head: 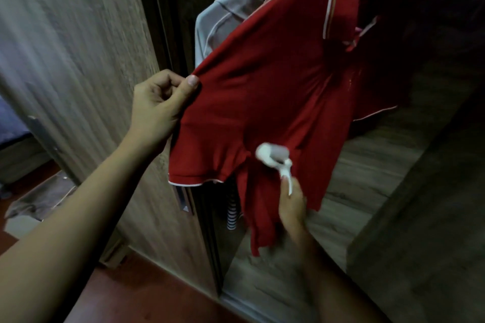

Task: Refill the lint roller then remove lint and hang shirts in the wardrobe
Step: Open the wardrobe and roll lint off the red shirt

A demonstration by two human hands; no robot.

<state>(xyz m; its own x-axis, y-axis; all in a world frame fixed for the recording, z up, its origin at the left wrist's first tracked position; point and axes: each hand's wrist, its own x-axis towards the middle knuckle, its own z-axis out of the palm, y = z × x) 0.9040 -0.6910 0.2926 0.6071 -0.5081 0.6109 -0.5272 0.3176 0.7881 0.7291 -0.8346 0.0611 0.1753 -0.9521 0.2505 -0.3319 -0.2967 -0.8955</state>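
Matt red cloth shirt [275, 92], white plastic lint roller [273, 156], wood-grain wardrobe door [86, 34]

Your left hand [157, 105] pinches the edge of the red polo shirt [275, 92] and pulls the cloth taut, while your right hand [291, 200] grips the white handle of the lint roller [274, 156], its head lying against the lower part of the shirt. Behind the red shirt a grey shirt [223, 23] hangs inside the dark wardrobe [393, 165], beside the wood-grain door [86, 47]
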